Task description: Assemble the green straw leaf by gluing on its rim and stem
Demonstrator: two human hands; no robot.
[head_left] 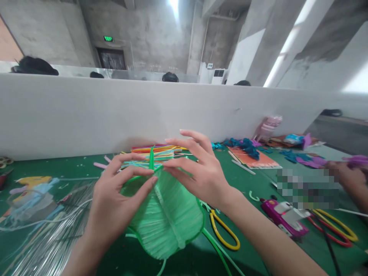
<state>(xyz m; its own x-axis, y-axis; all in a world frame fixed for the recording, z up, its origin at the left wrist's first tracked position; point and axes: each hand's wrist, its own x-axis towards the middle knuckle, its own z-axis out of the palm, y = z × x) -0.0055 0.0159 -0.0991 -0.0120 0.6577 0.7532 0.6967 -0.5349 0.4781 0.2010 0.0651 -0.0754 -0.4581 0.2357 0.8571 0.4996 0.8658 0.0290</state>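
Head view. The person's left hand (115, 199) and right hand (198, 172) meet at the far tip of a green leaf-shaped piece of wound thread on a green wire frame (168, 218), which lies on the green work table (253, 188) near the middle, just in front of the person. The left hand's thumb and forefinger are closed in a pinch on the tip of the leaf, where a short green wire end stands up. The right hand's thumb and forefinger pinch the same spot from the right side, with the other fingers spread open above it. The leaf body looks fully covered with thread up to a pale midrib; the stem wires trail off its near edge. My judgement: the winding is largely done and the work left is at the tip, closing or trimming the wire end.

Just beyond the hands lies a bundle of thin multicoloured sticks (155, 151), touching the white partition wall (86, 115). To the right of the leaf, yellow-handled scissors (224, 232) rest flat on the table, near the right forearm. Further right sits a purple and white glue gun (284, 216). At the far right edge another person's hand (349, 178) holds something purple; what it is cannot be told. Clear plastic wrapping (43, 230) lies at the near left.
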